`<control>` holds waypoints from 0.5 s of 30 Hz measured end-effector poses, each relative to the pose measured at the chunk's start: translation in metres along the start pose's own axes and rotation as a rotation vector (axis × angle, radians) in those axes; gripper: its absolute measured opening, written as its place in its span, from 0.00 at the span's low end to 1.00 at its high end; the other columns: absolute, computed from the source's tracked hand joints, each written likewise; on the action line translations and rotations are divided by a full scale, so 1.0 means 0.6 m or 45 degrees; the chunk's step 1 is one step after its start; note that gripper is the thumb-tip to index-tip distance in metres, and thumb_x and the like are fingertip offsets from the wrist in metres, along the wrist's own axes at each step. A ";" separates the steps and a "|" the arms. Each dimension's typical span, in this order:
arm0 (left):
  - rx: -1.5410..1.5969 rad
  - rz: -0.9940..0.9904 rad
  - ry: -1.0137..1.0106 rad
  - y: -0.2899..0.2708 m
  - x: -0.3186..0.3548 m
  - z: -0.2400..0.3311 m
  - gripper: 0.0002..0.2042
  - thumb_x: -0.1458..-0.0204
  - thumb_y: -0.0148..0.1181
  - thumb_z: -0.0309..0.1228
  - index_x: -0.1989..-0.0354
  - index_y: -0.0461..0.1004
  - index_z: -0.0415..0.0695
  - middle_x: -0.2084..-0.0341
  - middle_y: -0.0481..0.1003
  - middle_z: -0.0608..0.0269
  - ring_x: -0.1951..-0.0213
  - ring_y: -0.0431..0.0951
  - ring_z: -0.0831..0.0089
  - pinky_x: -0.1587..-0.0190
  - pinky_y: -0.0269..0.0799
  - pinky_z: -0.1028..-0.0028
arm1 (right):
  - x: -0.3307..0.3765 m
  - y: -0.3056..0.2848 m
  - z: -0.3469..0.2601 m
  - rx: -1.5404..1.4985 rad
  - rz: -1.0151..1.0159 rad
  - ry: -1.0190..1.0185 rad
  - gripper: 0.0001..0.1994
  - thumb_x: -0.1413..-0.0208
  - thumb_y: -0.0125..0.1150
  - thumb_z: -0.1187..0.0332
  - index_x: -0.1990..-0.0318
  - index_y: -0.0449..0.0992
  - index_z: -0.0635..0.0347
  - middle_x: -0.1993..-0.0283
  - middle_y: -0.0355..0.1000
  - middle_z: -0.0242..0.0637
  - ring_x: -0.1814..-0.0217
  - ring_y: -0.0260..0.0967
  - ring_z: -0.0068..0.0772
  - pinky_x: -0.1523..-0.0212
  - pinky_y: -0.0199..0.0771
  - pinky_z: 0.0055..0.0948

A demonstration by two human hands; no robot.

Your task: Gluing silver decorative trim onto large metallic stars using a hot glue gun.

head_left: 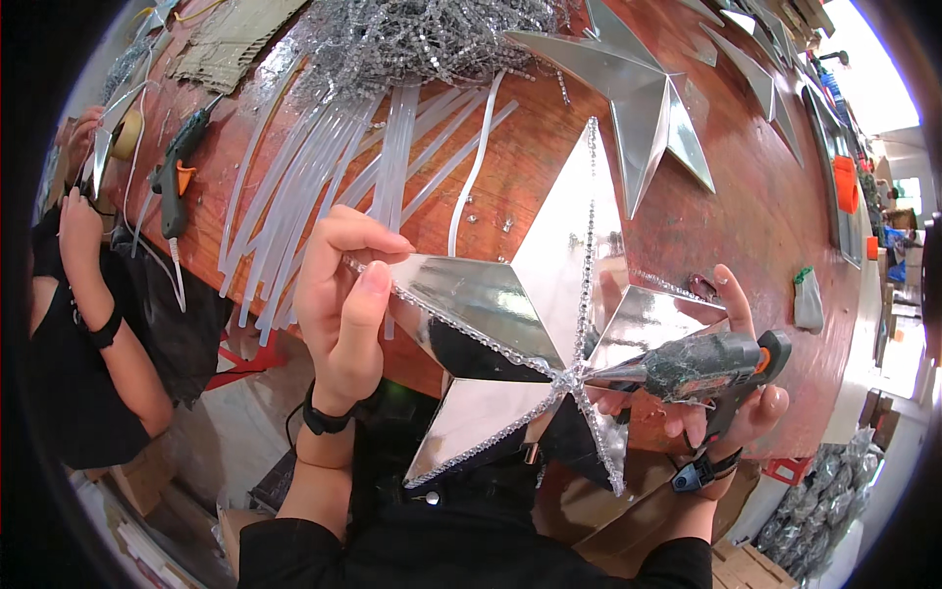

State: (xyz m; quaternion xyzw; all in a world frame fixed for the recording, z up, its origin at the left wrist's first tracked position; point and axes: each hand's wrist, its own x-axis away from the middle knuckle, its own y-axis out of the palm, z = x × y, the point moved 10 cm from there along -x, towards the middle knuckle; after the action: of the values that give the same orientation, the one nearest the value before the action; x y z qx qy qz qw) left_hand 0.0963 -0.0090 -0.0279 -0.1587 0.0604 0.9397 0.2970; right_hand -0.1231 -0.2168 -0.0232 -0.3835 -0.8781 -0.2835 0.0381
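A shiny silver star (549, 304) is held up over the table's near edge, its ridges lined with strings of small rhinestones. My left hand (343, 294) is closed on the star's left point, pinched between thumb and fingers. My right hand (751, 402) is wrapped around a dark hot glue gun (699, 368), with one finger stretched up beside the star's right point. The gun's nozzle lies close to the star's middle, where the rhinestone strings meet; whether it touches cannot be told. Some right fingers are partly hidden behind the gun and star.
Clear glue sticks (294, 196) lie beside a heap of silver bead strings (422, 44) on the reddish wooden table (726, 226). Another silver star (648, 98) rests farther back. A second glue gun (177, 167) lies at left, near another person's arm (118, 344). A small whitish bottle (808, 299) stands right.
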 end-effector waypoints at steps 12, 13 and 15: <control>-0.012 -0.011 -0.007 0.001 0.000 -0.002 0.09 0.48 0.45 0.27 0.63 0.67 0.36 0.69 0.64 0.63 0.73 0.61 0.84 0.72 0.56 0.84 | 0.001 0.018 0.001 0.034 -0.183 -0.011 0.58 0.65 0.62 0.42 0.35 0.39 0.77 0.48 0.64 0.61 0.63 0.75 0.35 0.65 0.80 0.27; -0.021 -0.017 0.021 0.001 -0.001 -0.001 0.08 0.48 0.45 0.27 0.63 0.67 0.36 0.69 0.64 0.63 0.72 0.61 0.83 0.70 0.57 0.83 | 0.001 0.018 0.000 0.013 -0.185 -0.017 0.58 0.65 0.62 0.41 0.35 0.39 0.76 0.47 0.64 0.61 0.62 0.74 0.35 0.64 0.80 0.28; -0.037 -0.016 0.036 0.001 -0.002 -0.001 0.08 0.48 0.45 0.27 0.63 0.67 0.36 0.69 0.64 0.62 0.71 0.61 0.82 0.69 0.57 0.82 | 0.001 0.014 0.001 0.009 -0.148 0.014 0.57 0.68 0.64 0.46 0.36 0.41 0.75 0.46 0.62 0.61 0.72 0.73 0.37 0.74 0.80 0.30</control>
State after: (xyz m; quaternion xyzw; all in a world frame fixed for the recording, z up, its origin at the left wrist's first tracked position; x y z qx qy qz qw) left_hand 0.0970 -0.0102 -0.0282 -0.1765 0.0500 0.9362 0.2998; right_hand -0.1177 -0.2113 -0.0198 -0.3300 -0.8997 -0.2844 0.0276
